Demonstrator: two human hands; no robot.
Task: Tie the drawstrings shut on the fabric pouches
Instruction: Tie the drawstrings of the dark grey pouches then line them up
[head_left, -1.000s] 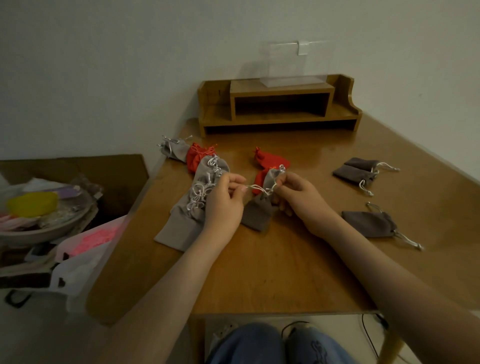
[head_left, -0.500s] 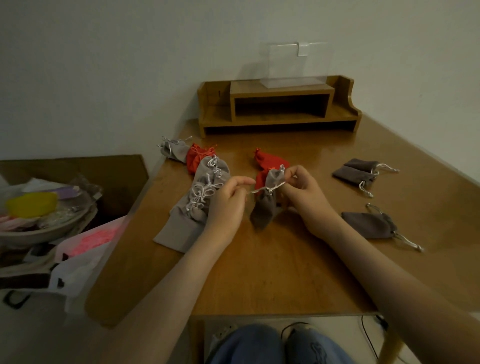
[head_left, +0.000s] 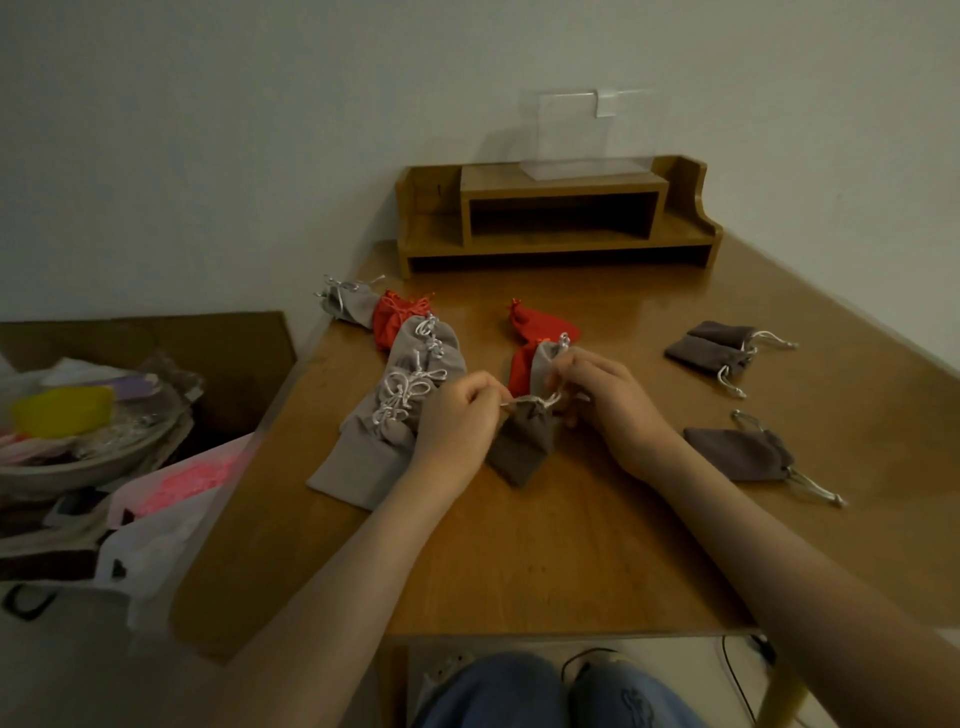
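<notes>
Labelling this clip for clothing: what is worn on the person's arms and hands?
Nothing worn shows: both forearms are bare to the frame edge, no sleeves; left hand and right hand carry no gloves, rings, watch or bracelet in view.

- The left hand (head_left: 457, 423) is at mid-frame with its back up and its fingers curled into a loose fist. Thumb and forefinger pinch one end of a white drawstring (head_left: 511, 401).
- The right hand (head_left: 610, 400) is just beside it, the two hands close but apart. Its fingers are bent inward and pinch the drawstring's other side at the gathered mouth of a dark grey pouch (head_left: 524, 441).
- Both wrists are roughly straight and angle toward each other.
- The left forearm (head_left: 332, 587) comes in from the lower left and the right forearm (head_left: 769, 566) from the lower right. Both are bare and reach out over the worktop (head_left: 545, 571).
- Two knees (head_left: 493, 691) in blue jeans show at the bottom edge.
</notes>
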